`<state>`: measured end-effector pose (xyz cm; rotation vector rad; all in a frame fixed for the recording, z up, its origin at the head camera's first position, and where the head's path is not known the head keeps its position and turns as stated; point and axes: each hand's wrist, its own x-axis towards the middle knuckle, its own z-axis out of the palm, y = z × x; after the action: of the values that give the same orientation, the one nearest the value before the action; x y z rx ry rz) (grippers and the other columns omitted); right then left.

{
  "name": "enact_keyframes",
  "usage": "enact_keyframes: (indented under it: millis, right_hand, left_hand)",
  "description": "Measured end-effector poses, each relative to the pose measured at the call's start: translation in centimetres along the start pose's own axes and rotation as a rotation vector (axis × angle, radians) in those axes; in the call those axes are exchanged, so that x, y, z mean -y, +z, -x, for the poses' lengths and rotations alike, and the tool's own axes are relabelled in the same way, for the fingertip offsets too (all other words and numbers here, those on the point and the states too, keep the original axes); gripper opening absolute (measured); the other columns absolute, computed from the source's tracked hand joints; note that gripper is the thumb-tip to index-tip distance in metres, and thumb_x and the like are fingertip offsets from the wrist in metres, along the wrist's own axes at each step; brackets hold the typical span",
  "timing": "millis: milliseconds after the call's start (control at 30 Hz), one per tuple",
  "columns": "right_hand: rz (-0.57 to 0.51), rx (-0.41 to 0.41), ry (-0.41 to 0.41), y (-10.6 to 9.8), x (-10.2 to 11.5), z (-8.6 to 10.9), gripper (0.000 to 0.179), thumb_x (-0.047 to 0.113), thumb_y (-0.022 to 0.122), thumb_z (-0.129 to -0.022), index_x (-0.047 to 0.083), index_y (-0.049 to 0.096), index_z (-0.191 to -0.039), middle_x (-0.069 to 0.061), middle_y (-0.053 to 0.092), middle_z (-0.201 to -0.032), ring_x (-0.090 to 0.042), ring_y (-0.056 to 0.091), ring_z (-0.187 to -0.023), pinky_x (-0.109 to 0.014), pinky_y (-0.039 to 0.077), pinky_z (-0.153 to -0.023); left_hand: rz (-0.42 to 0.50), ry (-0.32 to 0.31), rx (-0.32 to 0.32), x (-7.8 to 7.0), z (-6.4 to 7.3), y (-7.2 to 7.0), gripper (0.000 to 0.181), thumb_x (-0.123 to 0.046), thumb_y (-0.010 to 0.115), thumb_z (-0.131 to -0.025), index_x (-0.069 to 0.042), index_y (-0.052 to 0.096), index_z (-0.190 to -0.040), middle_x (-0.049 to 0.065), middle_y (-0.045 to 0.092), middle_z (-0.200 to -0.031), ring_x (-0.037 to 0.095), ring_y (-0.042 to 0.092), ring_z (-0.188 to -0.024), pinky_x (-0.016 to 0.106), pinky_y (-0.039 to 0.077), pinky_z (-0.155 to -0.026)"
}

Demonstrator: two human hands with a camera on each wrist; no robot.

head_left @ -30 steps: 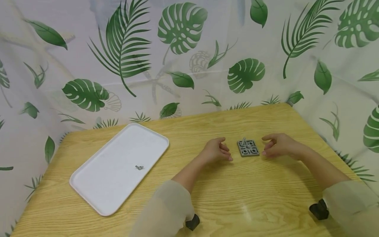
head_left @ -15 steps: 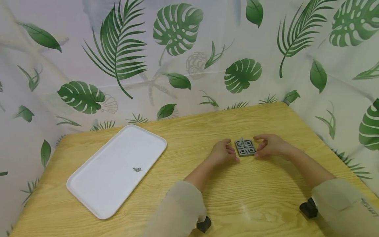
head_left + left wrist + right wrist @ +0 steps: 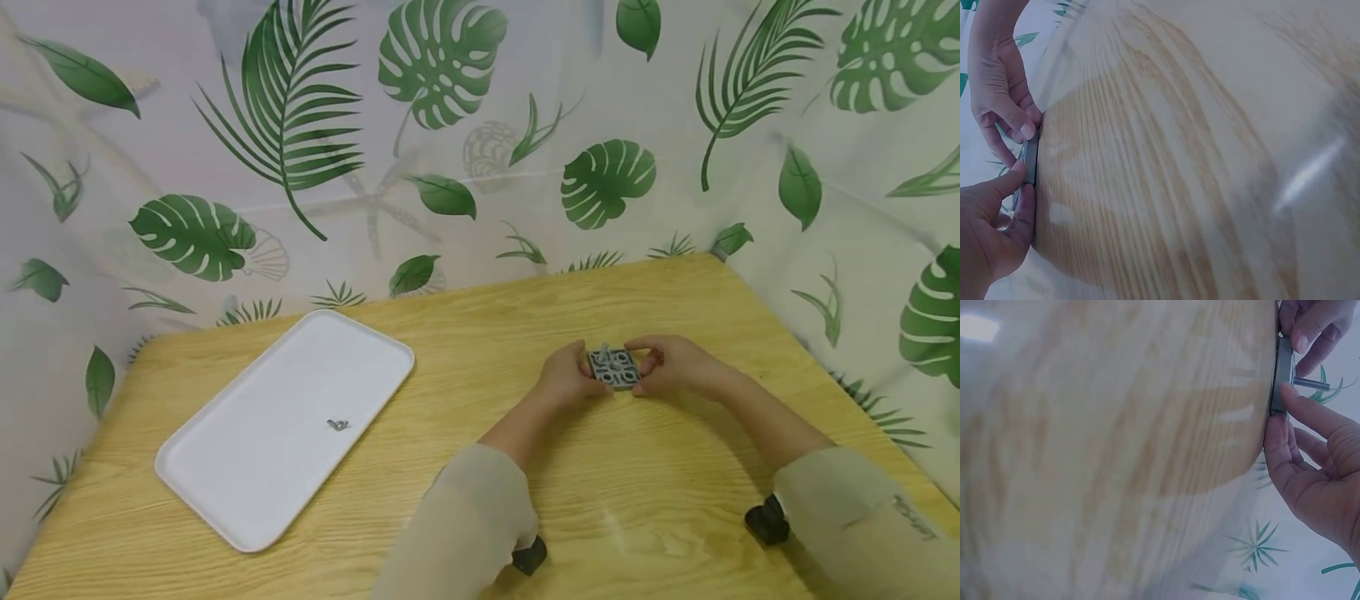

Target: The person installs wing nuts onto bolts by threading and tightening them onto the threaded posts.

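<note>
A flat grey square plate (image 3: 617,375) with ring-shaped recesses in its face lies on the wooden table in the head view. A thin metal bolt (image 3: 1313,384) stands up from it in the right wrist view. My left hand (image 3: 567,377) holds the plate's left edge between thumb and fingers. On the opposite side, my right hand (image 3: 677,364) grips the right edge the same way. In the left wrist view the plate's side (image 3: 1030,162) shows as a dark strip low against the tabletop, fingertips of both hands on it.
A white rectangular tray (image 3: 247,433) lies at the left of the table (image 3: 450,400). Small metal hardware (image 3: 338,425) rests on it near its right edge. A leaf-patterned cloth (image 3: 517,125) hangs behind the table and along its sides.
Both hands were apart from the plate a second ago, one on each side. They have closed in from left and right and now hold its edges. The head view has shifted slightly.
</note>
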<state>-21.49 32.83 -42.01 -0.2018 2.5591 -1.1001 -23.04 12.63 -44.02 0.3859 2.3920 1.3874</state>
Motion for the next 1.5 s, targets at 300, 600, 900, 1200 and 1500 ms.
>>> enact_keyframes:
  millis: [300,600,900,1200,1500]
  right_hand:
    - [-0.010,0.006,0.018,-0.1,0.0,-0.6,0.077,0.010,0.081,-0.073,-0.012,0.040,-0.135,-0.011,0.059,-0.085,-0.018,0.053,-0.074,-0.027,0.049,-0.063]
    - [0.013,-0.008,0.035,0.1,0.1,-1.2,0.078,0.017,0.086,-0.067,-0.008,0.049,-0.130,-0.007,0.066,-0.084,-0.015,0.058,-0.073,-0.026,0.049,-0.064]
    - [0.002,0.015,0.014,0.8,1.2,-1.5,0.073,0.010,0.085,-0.067,-0.011,0.049,-0.126,-0.006,0.064,-0.077,-0.014,0.058,-0.068,-0.026,0.049,-0.063]
    - [-0.016,0.025,0.018,1.8,1.8,-1.8,0.070,0.007,0.084,-0.067,-0.011,0.049,-0.125,-0.006,0.062,-0.074,-0.015,0.055,-0.065,-0.027,0.048,-0.060]
    - [-0.008,0.031,0.002,2.1,2.8,-2.1,0.067,0.004,0.084,-0.067,-0.012,0.050,-0.123,-0.006,0.062,-0.073,-0.014,0.055,-0.062,-0.027,0.048,-0.059]
  left_hand:
    - [-0.032,0.002,0.036,-0.2,-0.3,-0.3,0.069,-0.008,0.081,-0.074,0.002,0.049,-0.134,0.002,0.059,-0.081,0.007,0.049,-0.070,0.016,0.043,-0.065]
    - [-0.056,-0.011,0.025,-0.1,0.1,-1.1,0.069,-0.010,0.082,-0.072,0.000,0.052,-0.133,0.001,0.057,-0.082,0.008,0.048,-0.070,0.017,0.041,-0.064]
    - [-0.094,0.003,0.047,0.5,0.6,-2.0,0.069,-0.012,0.083,-0.072,0.003,0.052,-0.132,0.007,0.064,-0.096,0.008,0.050,-0.076,0.018,0.045,-0.073]
    - [-0.089,0.012,0.048,1.3,1.6,-2.5,0.070,-0.010,0.082,-0.073,0.005,0.049,-0.133,0.001,0.056,-0.079,0.008,0.048,-0.070,0.017,0.041,-0.063]
    - [-0.090,-0.003,0.044,1.2,1.9,-3.4,0.067,-0.010,0.082,-0.073,0.005,0.052,-0.130,0.003,0.060,-0.084,0.009,0.050,-0.073,0.017,0.043,-0.065]
